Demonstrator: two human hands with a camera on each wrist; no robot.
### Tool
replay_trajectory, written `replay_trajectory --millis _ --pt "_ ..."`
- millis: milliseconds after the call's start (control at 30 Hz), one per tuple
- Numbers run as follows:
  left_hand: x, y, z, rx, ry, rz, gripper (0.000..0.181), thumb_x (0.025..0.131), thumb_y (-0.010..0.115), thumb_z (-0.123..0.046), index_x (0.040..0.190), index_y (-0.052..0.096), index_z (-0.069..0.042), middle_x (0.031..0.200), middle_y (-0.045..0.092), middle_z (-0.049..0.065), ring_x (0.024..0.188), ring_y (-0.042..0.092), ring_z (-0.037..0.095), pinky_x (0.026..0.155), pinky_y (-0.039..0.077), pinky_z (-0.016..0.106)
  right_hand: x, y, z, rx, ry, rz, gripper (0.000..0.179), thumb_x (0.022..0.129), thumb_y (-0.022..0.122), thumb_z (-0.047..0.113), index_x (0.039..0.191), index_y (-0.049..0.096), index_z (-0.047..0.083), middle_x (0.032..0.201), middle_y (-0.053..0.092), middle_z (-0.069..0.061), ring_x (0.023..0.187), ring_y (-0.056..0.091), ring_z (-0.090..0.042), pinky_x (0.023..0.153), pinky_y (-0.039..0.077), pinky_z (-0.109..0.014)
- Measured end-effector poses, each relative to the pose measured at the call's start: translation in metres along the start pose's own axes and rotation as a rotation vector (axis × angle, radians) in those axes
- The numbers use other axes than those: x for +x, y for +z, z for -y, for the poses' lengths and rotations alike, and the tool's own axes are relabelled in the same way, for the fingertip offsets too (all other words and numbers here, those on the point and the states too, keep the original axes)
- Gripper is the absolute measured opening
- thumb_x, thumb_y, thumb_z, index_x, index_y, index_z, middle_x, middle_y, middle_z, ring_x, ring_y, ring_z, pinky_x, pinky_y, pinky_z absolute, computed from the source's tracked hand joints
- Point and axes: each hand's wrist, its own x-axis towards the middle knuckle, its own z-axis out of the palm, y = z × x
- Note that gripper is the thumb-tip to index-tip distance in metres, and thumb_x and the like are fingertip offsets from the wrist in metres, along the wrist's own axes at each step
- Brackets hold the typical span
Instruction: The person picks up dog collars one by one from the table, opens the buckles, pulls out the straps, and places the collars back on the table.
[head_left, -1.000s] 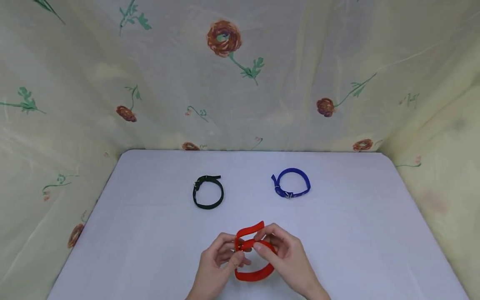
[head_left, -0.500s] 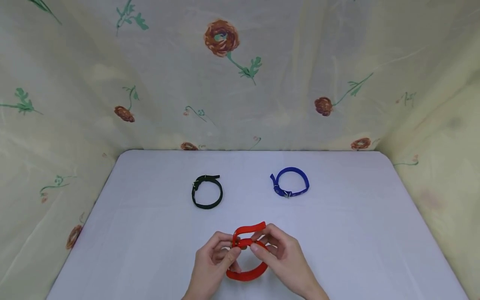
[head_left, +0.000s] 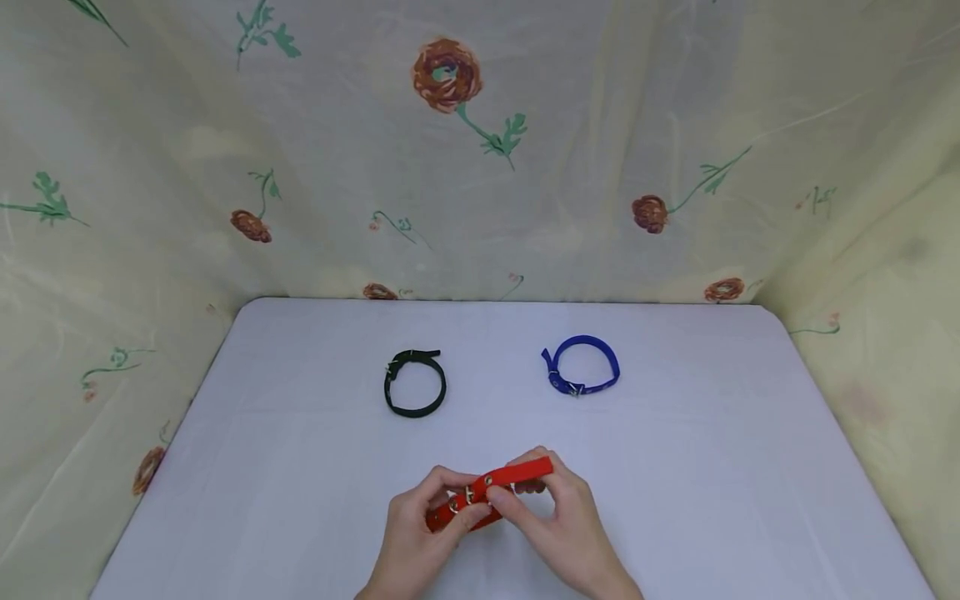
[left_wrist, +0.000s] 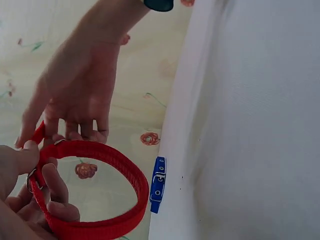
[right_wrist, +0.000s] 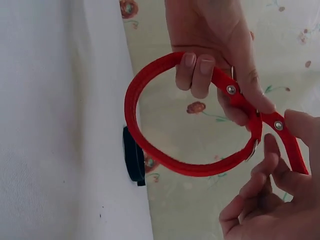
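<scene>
Both hands hold a red collar (head_left: pixel 517 472) above the near part of the table. In the right wrist view the collar (right_wrist: pixel 182 170) forms a closed loop with metal eyelets and a ring. My left hand (head_left: pixel 416 521) grips the band by the buckle, fingers curled round it. My right hand (head_left: pixel 566 517) pinches the strap between thumb and fingers, just beyond the buckle, and the free end sticks out to the right. Seen from the left wrist, the loop (left_wrist: pixel 142 187) hangs below the fingers.
On the white table (head_left: pixel 300 467) lie a black collar (head_left: pixel 415 412) at the middle left and a blue collar (head_left: pixel 618 367) farther right, both buckled into loops. A flowered cloth (head_left: pixel 555 192) rises behind the table and along both sides.
The red collar has turned in the hands: its loop now tips away and the eyelets and buckle face up. The strap's free end has swung right and lower.
</scene>
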Motion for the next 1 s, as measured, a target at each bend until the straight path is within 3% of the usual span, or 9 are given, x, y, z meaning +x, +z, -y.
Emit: replay_trajectory --millis 167,300,433,767,833,1000 --pt "-0.0008 0.0027 0.0 0.139 0.168 -0.016 0.031 0.091 0.087 -0.027 0.118 0.074 -0.021 0.101 0.082 -0.006 0.069 0.056 -0.003 0.063 0.058 0.019 -0.0008 0.0051 0.0013 0.019 -0.014 0.044 0.011 0.104 0.072 0.036 0.094 0.071 0.032 0.081 0.058 0.009 0.082 0.057 -0.009 0.07 0.047 -0.024" --pt "-0.001 0.0031 -0.0008 0.217 0.238 -0.015 0.032 0.089 0.088 -0.021 0.118 0.073 -0.018 0.101 0.081 -0.004 0.071 0.056 -0.006 0.064 0.059 0.019 -0.0012 0.008 -0.0007 0.002 -0.08 0.038 0.016 0.105 0.072 0.034 0.089 0.068 0.034 0.075 0.053 0.013 0.073 0.053 -0.005 0.063 0.043 -0.023" --pt "-0.0004 0.0032 -0.001 0.265 0.25 -0.005 0.031 0.09 0.088 -0.021 0.117 0.073 -0.015 0.098 0.08 -0.004 0.069 0.053 -0.008 0.062 0.057 0.017 -0.0011 0.0094 -0.0026 -0.002 -0.097 0.049 0.019 0.106 0.07 0.032 0.087 0.068 0.034 0.071 0.051 0.015 0.068 0.052 -0.003 0.06 0.042 -0.022" --pt "-0.0007 0.005 -0.0014 0.325 0.266 -0.017 0.031 0.09 0.087 -0.028 0.114 0.074 -0.014 0.086 0.075 -0.008 0.063 0.043 -0.009 0.056 0.05 0.015 -0.0001 0.0085 0.003 -0.015 0.007 0.073 0.026 0.108 0.066 0.037 0.083 0.068 0.029 0.068 0.055 0.011 0.067 0.053 -0.004 0.061 0.041 -0.02" --pt "-0.0015 0.006 -0.0015 0.321 0.26 -0.018 0.032 0.091 0.086 -0.031 0.115 0.073 -0.014 0.086 0.076 -0.007 0.064 0.046 -0.008 0.057 0.051 0.015 -0.0003 0.008 0.0042 -0.006 0.011 0.056 0.027 0.108 0.066 0.035 0.083 0.068 0.026 0.068 0.057 0.009 0.068 0.053 -0.005 0.062 0.042 -0.021" --pt "-0.0039 0.0083 -0.0002 0.28 0.249 -0.009 0.034 0.095 0.081 -0.032 0.12 0.07 -0.012 0.102 0.083 -0.001 0.076 0.067 -0.003 0.071 0.06 0.016 -0.0003 0.0079 0.0048 0.025 0.019 0.014 0.03 0.109 0.063 0.032 0.081 0.067 0.021 0.067 0.058 0.009 0.071 0.055 -0.006 0.065 0.044 -0.023"
